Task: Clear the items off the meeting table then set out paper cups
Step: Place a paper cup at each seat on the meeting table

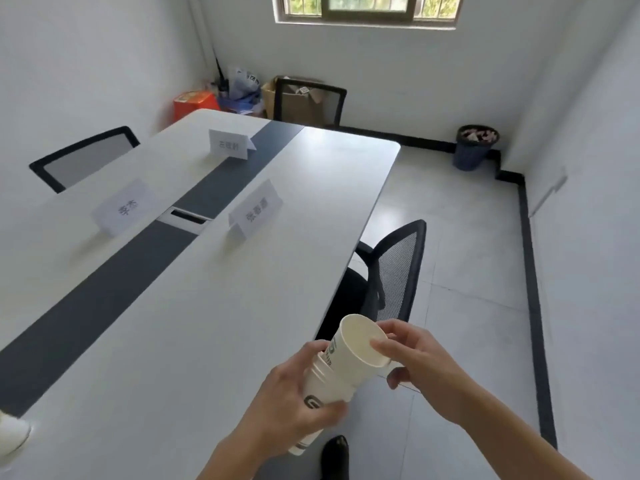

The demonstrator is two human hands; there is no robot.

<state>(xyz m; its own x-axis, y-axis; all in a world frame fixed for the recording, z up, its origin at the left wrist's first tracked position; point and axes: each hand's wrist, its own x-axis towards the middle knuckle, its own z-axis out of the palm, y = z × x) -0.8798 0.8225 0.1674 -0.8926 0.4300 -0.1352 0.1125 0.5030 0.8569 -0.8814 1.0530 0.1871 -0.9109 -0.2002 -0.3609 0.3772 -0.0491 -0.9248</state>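
Cup stack: a stack of paper cups (320, 393) is held in the air over the table's near right edge, tilted, with the base toward 7 o'clock and the mouth toward 1 o'clock.
Left hand: the left hand (294, 410) has fingers and thumb wrapped round the lower cups of the stack.
Right hand: the right hand (419, 362) pinches the rim of the top cup (360, 344) between thumb and forefinger, with the other fingers loosely curled beneath.
Table: the white table (173, 323) has a dark centre strip and a cable slot (188, 216).
On the table: three name cards stand upright, the nearest (256, 209) at 11 o'clock from the stack, one (124, 206) at 10 o'clock across the strip, and the far one (230, 144) at 11 o'clock. A white cup (12, 434) sits at 9 o'clock, cut by the frame edge.
Closest obstacle: a mesh chair (398, 271) at 1 o'clock is tucked against the table's right edge, just beyond the hands.
Other chairs: one (86, 157) is at the left side and one (308, 102) at the far end.
Floor: a full bin (476, 147) is far off at 1 o'clock, an orange box (194, 102) and bags are in the far corner, and a dark shoe (336, 452) is at 6 o'clock.
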